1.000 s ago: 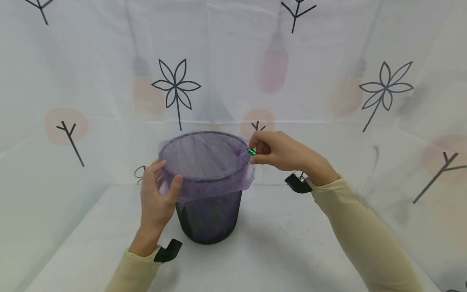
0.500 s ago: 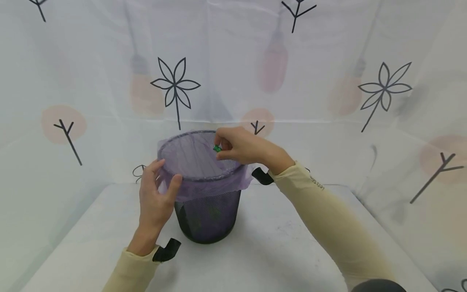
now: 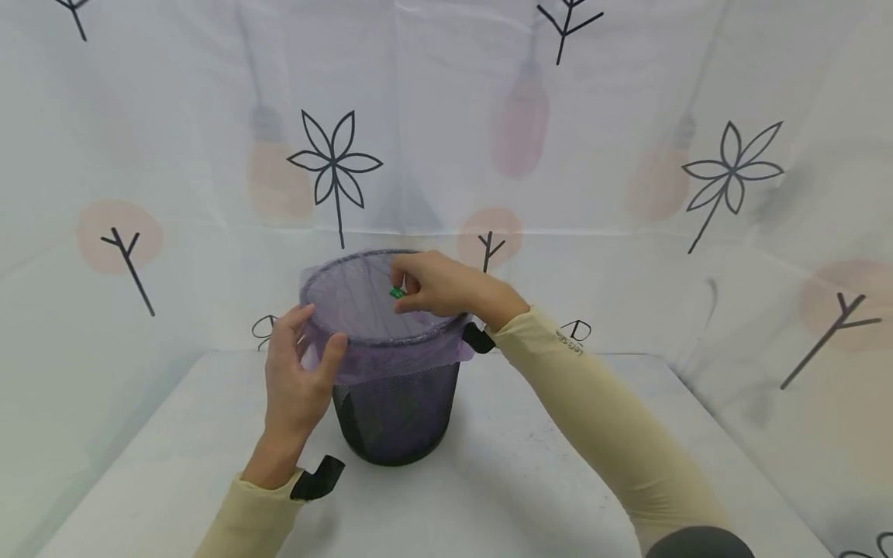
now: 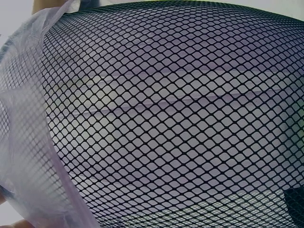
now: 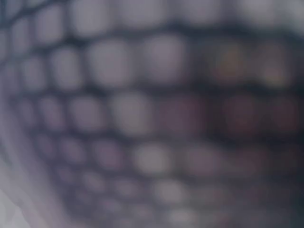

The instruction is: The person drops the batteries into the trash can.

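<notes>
A black mesh waste bin [image 3: 398,430] stands upright on the white table, lined with a thin purple bin bag [image 3: 401,364] folded down over its rim. My left hand [image 3: 296,380] holds the bin's left side just under the rim, thumb at the front and fingers round the side. Over the bin's mouth, my right hand [image 3: 446,288] pinches a small shiny green foil piece [image 3: 397,293] between thumb and fingertips. Close mesh [image 4: 166,104] fills the left wrist view, with bag film at its left. In the right wrist view the mesh [image 5: 114,61] is blurred and the hand is out of sight.
White cloth [image 3: 446,93] printed with flowers and twigs hangs behind the table [image 3: 530,465] and along both sides. Dark contents show faintly through the bin's lower mesh. A dark rounded shape [image 3: 700,542] sits under the right sleeve at the bottom edge.
My right hand has moved left from outside the bin's right rim to over its opening, then slightly lower, still pinching the green foil piece. The left hand keeps its place on the bin.
</notes>
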`<action>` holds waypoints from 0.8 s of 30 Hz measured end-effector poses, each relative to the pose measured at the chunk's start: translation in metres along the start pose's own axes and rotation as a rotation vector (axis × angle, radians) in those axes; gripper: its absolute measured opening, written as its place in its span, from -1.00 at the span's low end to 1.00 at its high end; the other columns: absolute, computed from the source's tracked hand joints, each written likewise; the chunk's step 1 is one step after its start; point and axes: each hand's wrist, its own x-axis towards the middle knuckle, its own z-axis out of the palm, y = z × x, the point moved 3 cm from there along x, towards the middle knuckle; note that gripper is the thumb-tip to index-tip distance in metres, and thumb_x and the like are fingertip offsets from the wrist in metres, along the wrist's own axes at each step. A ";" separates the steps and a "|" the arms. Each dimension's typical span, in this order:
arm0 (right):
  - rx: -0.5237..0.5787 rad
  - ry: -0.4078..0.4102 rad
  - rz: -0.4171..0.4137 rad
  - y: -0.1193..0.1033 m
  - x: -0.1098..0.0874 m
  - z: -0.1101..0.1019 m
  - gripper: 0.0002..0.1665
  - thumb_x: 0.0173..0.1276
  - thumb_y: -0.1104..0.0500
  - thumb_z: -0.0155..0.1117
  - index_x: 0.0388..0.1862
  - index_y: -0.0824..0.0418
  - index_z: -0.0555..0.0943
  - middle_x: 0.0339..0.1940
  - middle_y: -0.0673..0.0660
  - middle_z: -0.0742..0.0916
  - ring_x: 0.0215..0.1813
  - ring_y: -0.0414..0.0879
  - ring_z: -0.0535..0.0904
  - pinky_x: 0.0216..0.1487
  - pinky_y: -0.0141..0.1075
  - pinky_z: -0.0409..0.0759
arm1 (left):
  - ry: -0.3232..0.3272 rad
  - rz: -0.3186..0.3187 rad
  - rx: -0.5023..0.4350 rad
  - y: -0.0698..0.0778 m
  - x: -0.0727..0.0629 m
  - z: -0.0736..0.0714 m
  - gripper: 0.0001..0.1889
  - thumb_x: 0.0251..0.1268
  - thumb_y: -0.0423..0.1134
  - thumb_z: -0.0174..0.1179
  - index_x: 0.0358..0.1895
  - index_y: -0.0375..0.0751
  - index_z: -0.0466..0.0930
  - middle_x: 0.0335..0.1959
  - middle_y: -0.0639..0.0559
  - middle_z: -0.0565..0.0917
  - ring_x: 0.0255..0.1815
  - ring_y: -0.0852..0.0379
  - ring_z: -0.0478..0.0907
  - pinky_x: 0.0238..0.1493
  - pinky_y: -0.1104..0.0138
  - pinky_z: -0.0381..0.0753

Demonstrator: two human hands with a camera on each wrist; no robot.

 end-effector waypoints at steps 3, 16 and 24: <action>-0.013 -0.003 0.018 0.003 0.002 0.002 -0.66 0.26 0.03 0.36 -0.07 0.07 0.48 -0.32 0.01 0.61 -0.31 -0.14 0.51 -0.26 -0.31 0.53 | 0.002 0.002 -0.003 0.000 0.000 0.000 -0.42 0.13 -0.27 0.31 0.23 -0.31 0.36 0.24 -0.16 0.39 0.28 -0.13 0.35 0.22 -0.11 0.39; -0.008 -0.017 0.035 0.011 0.005 0.012 -0.68 0.27 0.04 0.35 -0.07 0.09 0.50 -0.29 0.00 0.61 -0.26 -0.15 0.53 -0.21 -0.29 0.54 | 0.002 0.001 0.006 0.001 -0.001 -0.001 -0.44 0.16 -0.27 0.28 0.23 -0.32 0.36 0.23 -0.15 0.41 0.28 -0.08 0.36 0.25 -0.08 0.38; -0.010 -0.022 0.036 0.010 0.005 0.013 -0.65 0.27 0.03 0.34 -0.06 0.12 0.50 -0.30 0.01 0.61 -0.29 -0.14 0.53 -0.23 -0.29 0.54 | 0.002 0.003 0.003 0.001 0.000 0.000 -0.44 0.15 -0.27 0.29 0.23 -0.30 0.36 0.23 -0.16 0.41 0.28 -0.10 0.36 0.24 -0.10 0.38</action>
